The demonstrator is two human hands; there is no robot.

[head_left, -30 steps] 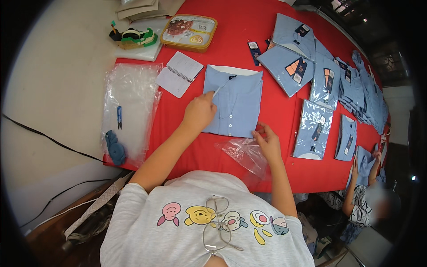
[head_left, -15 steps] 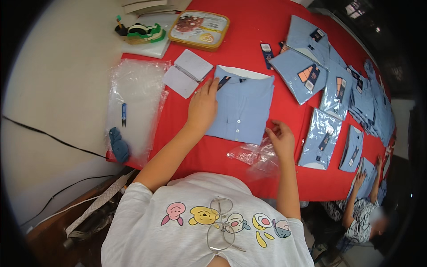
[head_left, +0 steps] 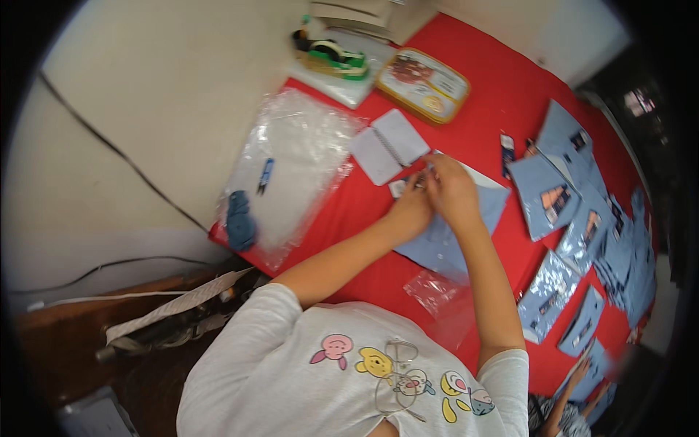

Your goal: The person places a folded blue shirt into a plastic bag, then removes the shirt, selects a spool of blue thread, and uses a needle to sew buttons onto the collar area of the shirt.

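Since the earlier frame the right hand (head_left: 453, 191) has left the crumpled clear bag (head_left: 437, 291) at the near edge and come up to join the left hand (head_left: 411, 207) at the collar end of the light blue folded shirt (head_left: 444, 244); the view has also swung, so the table (head_left: 502, 95) now runs up and to the right.

Both hands sit close together over the top of the shirt, fingertips pinched narrow around something small and pale at the collar, perhaps a tag or clip; it is too small to say which. The shirt lies flat on the red cloth, partly hidden under the forearms, with the open small notebook (head_left: 388, 146) just beyond it.

The shirt looks light, soft and limp. It would likely sag and lose its fold if lifted by one corner, so the firmer collar end, or both side edges together, seem the better places to take hold. The clear bag is thin and probably slippery, best gripped at its open mouth.

To the left lies a stack of clear plastic bags (head_left: 291, 175) with a small blue snipper (head_left: 265, 175) and a blue cloth piece (head_left: 239, 221) on it. Bagged shirts (head_left: 553, 197) lie in rows to the right, and a yellow-rimmed tin (head_left: 422, 84) and a tape dispenser (head_left: 331, 54) sit at the far end.
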